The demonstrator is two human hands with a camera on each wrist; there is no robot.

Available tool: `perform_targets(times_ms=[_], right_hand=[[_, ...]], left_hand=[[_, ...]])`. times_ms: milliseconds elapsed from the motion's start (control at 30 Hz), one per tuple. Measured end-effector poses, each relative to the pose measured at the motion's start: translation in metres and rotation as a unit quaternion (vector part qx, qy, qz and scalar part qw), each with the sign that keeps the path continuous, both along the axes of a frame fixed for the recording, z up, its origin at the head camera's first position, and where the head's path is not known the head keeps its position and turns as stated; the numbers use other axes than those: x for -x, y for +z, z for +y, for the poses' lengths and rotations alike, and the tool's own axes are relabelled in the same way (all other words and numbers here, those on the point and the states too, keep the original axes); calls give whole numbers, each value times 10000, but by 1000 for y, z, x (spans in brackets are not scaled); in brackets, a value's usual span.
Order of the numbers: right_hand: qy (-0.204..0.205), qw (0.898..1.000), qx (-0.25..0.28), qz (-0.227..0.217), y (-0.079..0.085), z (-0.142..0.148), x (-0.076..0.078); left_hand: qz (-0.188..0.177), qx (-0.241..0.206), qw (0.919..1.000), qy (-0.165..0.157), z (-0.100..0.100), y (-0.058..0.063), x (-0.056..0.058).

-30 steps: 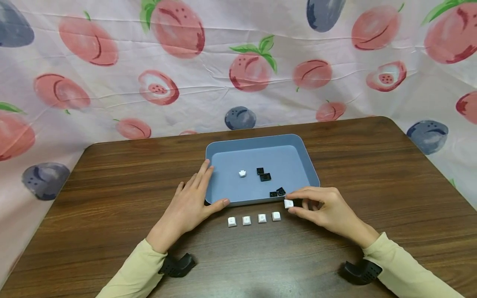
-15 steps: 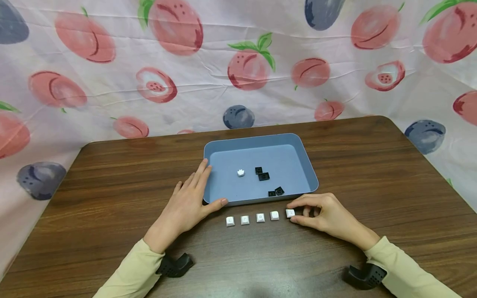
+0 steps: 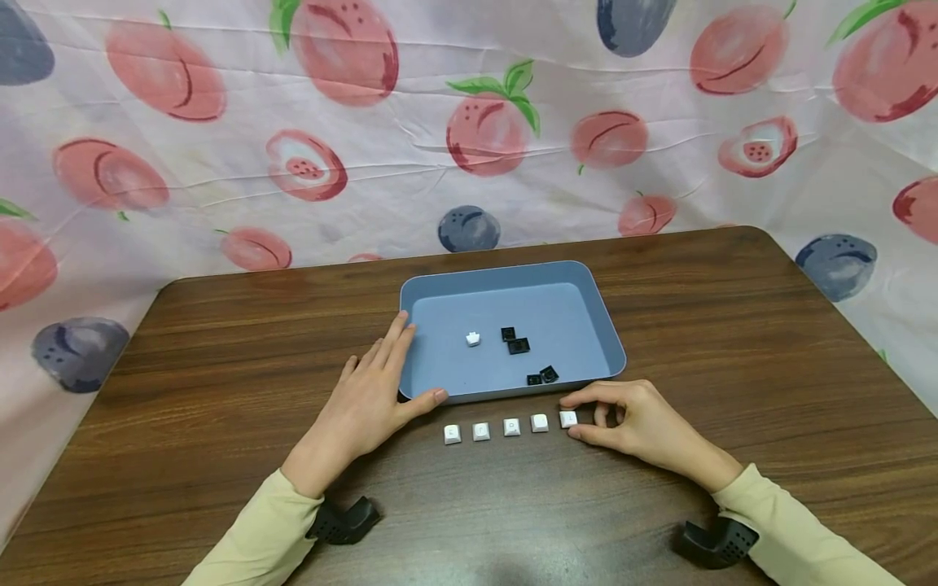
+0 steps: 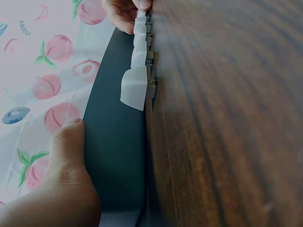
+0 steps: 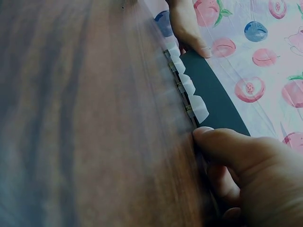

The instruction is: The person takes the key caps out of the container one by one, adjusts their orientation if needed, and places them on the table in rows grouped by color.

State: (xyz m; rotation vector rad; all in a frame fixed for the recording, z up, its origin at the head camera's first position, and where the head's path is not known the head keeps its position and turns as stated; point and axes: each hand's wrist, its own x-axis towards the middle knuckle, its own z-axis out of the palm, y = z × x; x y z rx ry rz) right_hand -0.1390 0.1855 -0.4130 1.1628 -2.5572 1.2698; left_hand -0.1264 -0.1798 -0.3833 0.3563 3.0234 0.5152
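Below the tray's near edge, several white keycaps stand in a line on the table, each on a dark, squarish base; one is the middle keycap (image 3: 511, 427). The right hand (image 3: 641, 423) pinches the rightmost keycap (image 3: 568, 419) between thumb and index finger, low at the table. The right wrist view shows the thumb (image 5: 204, 131) close to the row, and the hand hides the held keycap there. With fingers spread, the left hand (image 3: 366, 407) rests along the left side of the blue tray (image 3: 513, 275), thumb at its near-left corner.
Inside the tray lie a white keycap (image 3: 472, 338) and several small black square pieces, such as the black piece (image 3: 519, 346). The brown wooden table (image 3: 293, 325) reaches back to a fruit-print cloth (image 3: 396, 187). Black wrist devices sit on both sleeves.
The right hand has brought its keycap down from the tray's near edge to the right end of the row, then shifted it slightly left. The left hand stays on the tray.
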Motion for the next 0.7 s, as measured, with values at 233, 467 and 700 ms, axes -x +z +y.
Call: perform_targets(times_ms=[233,467,700], right_hand=[[-18,10000,-69,-15,-1,-1,0],[6,9999,-122,20,0,-1,-1],[-22,9999,-159,-61,2,0,-2]], left_hand=[[3,-4,10000,-2,-1,-1,0],[5,-9,10000,-2,-1,-1,-1],[61,1,10000,-26,0,0,-1]])
